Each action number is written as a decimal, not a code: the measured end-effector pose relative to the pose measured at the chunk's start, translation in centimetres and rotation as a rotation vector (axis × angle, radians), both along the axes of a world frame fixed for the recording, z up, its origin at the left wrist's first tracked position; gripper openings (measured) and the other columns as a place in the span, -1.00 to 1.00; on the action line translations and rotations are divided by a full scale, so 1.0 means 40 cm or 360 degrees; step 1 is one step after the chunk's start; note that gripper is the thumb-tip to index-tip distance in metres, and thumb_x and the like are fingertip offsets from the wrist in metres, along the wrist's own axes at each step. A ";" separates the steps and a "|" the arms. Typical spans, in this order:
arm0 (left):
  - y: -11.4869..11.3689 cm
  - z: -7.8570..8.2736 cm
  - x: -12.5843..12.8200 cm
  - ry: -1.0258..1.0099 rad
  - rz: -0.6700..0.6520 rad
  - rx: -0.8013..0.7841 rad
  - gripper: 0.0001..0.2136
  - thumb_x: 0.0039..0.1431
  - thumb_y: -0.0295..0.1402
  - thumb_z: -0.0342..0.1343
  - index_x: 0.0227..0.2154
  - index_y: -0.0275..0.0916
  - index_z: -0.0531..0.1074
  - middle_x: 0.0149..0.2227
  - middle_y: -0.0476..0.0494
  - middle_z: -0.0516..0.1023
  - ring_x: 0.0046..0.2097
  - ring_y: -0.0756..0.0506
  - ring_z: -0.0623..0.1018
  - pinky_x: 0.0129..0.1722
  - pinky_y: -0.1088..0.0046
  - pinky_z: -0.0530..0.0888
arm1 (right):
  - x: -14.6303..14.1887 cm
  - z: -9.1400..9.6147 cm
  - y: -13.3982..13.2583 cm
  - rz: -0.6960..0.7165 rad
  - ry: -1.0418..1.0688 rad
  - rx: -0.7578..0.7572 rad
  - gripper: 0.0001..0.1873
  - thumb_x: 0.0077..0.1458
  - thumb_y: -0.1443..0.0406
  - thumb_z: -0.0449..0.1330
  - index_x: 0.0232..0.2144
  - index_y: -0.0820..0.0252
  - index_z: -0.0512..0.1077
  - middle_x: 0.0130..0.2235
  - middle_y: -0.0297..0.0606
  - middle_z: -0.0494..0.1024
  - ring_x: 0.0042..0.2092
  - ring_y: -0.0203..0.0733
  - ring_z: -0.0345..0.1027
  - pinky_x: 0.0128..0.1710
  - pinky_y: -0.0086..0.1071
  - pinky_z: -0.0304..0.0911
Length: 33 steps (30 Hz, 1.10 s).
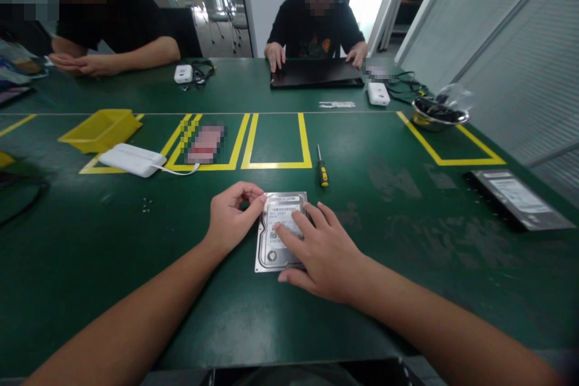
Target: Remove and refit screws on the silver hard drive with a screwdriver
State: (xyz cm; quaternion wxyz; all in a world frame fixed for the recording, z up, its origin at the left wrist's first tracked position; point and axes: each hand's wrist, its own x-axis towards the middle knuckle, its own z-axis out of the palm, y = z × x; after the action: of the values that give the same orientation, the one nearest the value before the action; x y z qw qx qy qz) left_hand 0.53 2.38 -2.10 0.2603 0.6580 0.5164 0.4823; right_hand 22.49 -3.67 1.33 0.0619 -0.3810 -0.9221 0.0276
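A silver hard drive with a white label lies flat on the green table in front of me. At its upper left corner my left hand is closed, thumb and fingertips pinching at the edge. Whether anything small is between them is hidden. My right hand rests open over the drive's right side, its fingers spread on the label and its thumb by the lower edge. Beyond the drive, a yellow and black screwdriver lies on the table with its tip pointing away.
Several tiny screws lie at left. A second hard drive is at right, below a metal bowl of dark items. A yellow bin and a white power bank stand at left. Opposite, a person handles a black panel; another sits at left.
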 end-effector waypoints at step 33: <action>0.023 0.006 -0.025 0.0259 -0.0027 -0.0014 -0.93 0.19 -0.36 0.16 -0.33 -0.25 0.46 -0.43 -0.02 0.51 -0.39 0.00 0.50 -0.38 0.50 0.42 | 0.001 -0.021 0.022 0.0183 0.0109 0.0028 -0.22 0.24 -0.18 -0.08 0.13 0.39 0.32 0.26 0.14 0.27 0.25 0.27 0.06 0.22 0.14 0.05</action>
State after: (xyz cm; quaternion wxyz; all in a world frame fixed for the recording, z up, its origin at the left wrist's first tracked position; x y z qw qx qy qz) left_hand -0.48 3.30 -1.85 0.2244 0.6983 0.5322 0.4228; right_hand 22.52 -2.79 0.48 0.0951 -0.3258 -0.9400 0.0361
